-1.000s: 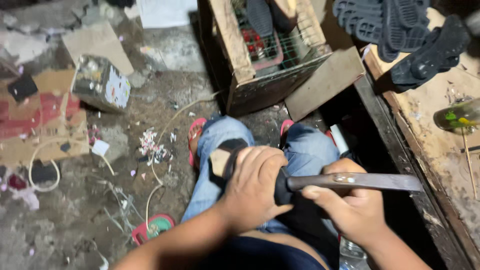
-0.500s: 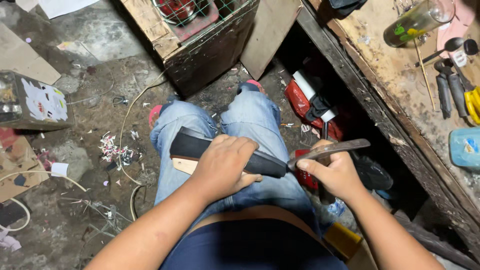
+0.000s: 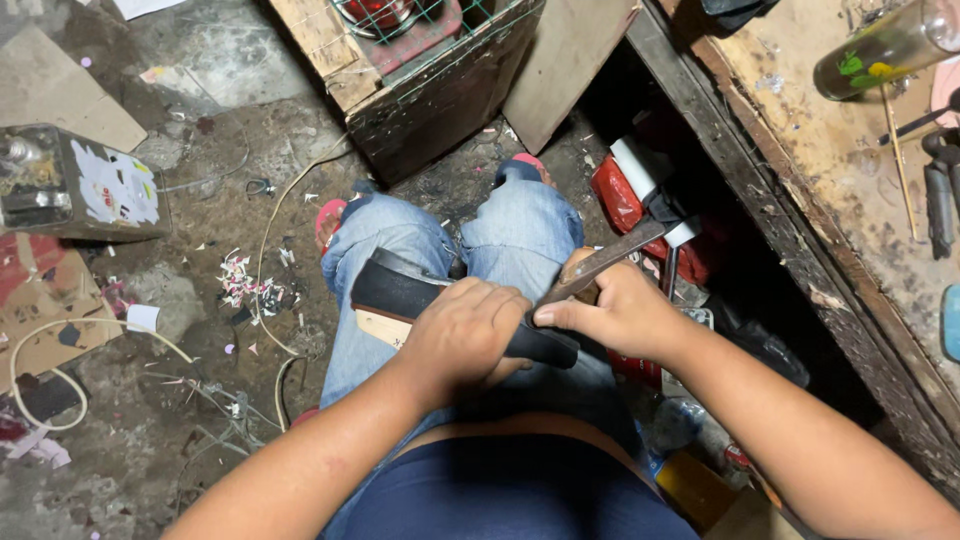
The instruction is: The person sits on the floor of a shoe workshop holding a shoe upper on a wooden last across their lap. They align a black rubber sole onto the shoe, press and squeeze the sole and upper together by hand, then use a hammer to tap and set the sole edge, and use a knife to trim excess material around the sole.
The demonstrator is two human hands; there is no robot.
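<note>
Black sole (image 3: 400, 290) under left hand (image 3: 465, 335).

black sheath (image 3: 400, 288) middle: hidden under left hand (image 3: 465, 335) | pliers (image 3: 940, 195): cut by right edge | bottle (image 3: 885, 45): cut off

Floor (image 3: 200, 100): bare concrete, dirty, littered with scraps.
Workbench (image 3: 830, 170): worn wood, right.
Crate (image 3: 400, 60): wooden, wire-meshed.
</note>
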